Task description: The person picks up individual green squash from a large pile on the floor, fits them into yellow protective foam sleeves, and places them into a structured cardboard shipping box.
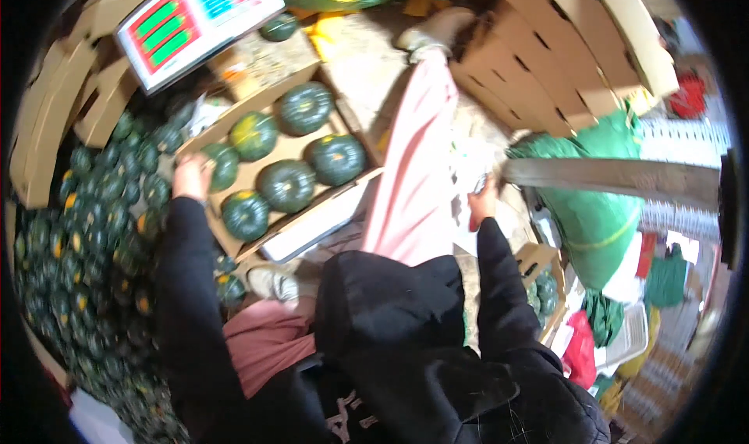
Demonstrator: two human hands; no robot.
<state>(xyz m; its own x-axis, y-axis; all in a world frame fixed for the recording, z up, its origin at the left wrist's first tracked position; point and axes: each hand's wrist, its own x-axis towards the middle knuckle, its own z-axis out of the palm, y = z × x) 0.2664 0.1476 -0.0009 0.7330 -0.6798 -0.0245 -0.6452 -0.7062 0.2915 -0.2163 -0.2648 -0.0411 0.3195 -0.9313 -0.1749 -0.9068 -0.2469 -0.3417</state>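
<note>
A shallow cardboard box holds two rows of dark green pumpkins, and rests on a scale platform. My left hand lies at the box's left end, against a green pumpkin in its corner; whether the fingers grip it is unclear. The scale's display panel stands beyond the box, showing green, blue and red blocks. My right hand is away to the right, its fingers around a small dark object beside white material on the floor. Blur hides what that object is.
A big heap of small green pumpkins fills the left side. Stacked cardboard boxes stand at the upper right, near a full green sack and a post. Another box of pumpkins lies right of my right arm.
</note>
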